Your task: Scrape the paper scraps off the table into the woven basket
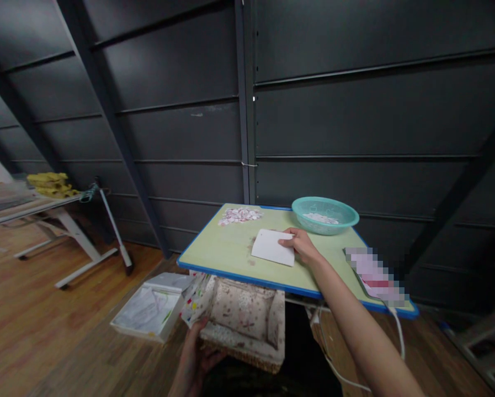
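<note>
At a blue-edged tabletop (pixel 214 248), the right hand (pixel 302 244) has fingers clamped on a white card (pixel 270 246); the left hand's (pixel 198 350) grip a cloth-lined basket (pixel 247 309) below.
Best, seemingly, to keep card flat, basket level.

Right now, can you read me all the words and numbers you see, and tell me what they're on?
No words, numbers, labels or signs can be read here.
White card in the right hand: no readable writing.
Small pieces on the table: too small to read.
Device with the white cord: blurred into blocks, unreadable.
Lined basket: patterns, no readable words.
</note>
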`<move>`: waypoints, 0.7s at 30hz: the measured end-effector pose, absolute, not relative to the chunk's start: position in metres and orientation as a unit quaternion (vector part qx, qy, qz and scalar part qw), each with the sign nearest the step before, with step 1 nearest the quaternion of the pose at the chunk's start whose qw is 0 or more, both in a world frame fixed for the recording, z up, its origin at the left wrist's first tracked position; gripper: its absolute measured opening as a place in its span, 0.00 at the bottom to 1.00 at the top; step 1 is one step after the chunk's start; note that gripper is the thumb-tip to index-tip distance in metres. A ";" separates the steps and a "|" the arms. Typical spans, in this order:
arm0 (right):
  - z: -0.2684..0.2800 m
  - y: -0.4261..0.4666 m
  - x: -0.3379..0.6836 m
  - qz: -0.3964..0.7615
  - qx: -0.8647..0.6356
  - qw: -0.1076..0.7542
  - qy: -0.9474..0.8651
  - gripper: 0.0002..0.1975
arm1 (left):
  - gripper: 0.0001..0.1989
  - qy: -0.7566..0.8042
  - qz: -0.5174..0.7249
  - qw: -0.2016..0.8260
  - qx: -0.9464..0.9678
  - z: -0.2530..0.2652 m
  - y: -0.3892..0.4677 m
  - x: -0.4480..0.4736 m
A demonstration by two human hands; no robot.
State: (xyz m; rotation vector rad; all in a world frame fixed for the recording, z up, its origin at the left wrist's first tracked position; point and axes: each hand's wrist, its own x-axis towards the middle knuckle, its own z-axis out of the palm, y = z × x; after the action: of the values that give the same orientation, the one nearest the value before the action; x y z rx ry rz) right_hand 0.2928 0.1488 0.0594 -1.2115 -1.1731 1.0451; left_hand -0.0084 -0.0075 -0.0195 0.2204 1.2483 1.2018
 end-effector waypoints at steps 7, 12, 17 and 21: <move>0.060 0.146 0.288 0.474 -0.487 0.515 -0.521 0.15 | 0.33 0.575 0.526 0.620 0.090 -0.021 -0.004 -0.005; 0.062 0.146 0.291 0.489 -0.498 0.515 -0.498 0.15 | 0.34 0.581 0.531 0.610 0.095 -0.020 -0.006 -0.002; 0.064 0.138 0.284 0.554 -0.446 0.456 -0.535 0.17 | 0.33 0.577 0.536 0.609 0.095 -0.021 -0.005 -0.002; 0.065 0.139 0.281 0.566 -0.419 0.466 -0.536 0.18 | 0.30 0.578 0.529 0.615 0.091 -0.019 -0.006 -0.001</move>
State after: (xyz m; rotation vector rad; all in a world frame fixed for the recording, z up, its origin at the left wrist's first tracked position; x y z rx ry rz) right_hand 0.2808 0.1389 0.0647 -1.0279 -1.3153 1.3902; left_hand -0.0013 -0.0059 -0.0187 0.2101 1.3313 1.2196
